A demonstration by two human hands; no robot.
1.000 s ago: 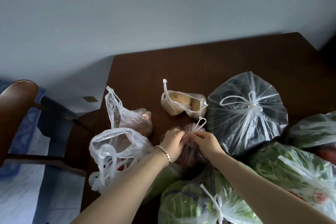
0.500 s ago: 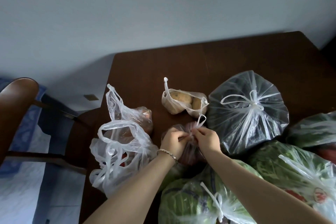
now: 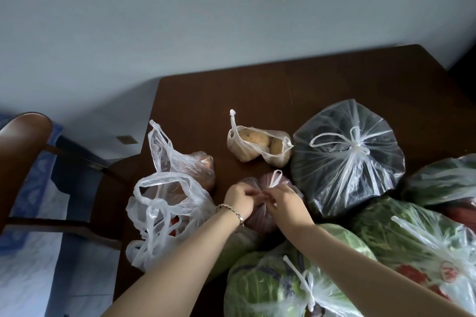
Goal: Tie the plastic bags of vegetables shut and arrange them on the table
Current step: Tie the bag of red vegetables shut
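Observation:
A small reddish bag point(image 3: 260, 216) sits in the middle of the dark wooden table point(image 3: 219, 100). My left hand point(image 3: 240, 199) and my right hand point(image 3: 284, 201) meet on top of it, both pinching its gathered handles; one white loop point(image 3: 275, 178) sticks up between them. A small bag of potatoes point(image 3: 257, 148) lies just behind, its mouth loose. A large knotted clear bag point(image 3: 347, 157) stands to the right. Two open bags rest at the left edge, one point(image 3: 180, 162) behind, one point(image 3: 159, 216) in front.
Knotted bags of green vegetables crowd the near right: a cabbage bag point(image 3: 278, 285), a leafy bag point(image 3: 417, 242) and another at the right edge point(image 3: 443, 180). A wooden chair point(image 3: 23, 136) stands left of the table. The table's far half is bare wood against the wall.
Both hands have stayed on the reddish bag, working its handles closer together; the loop now stands higher between them. The front left bag's handles shifted slightly.

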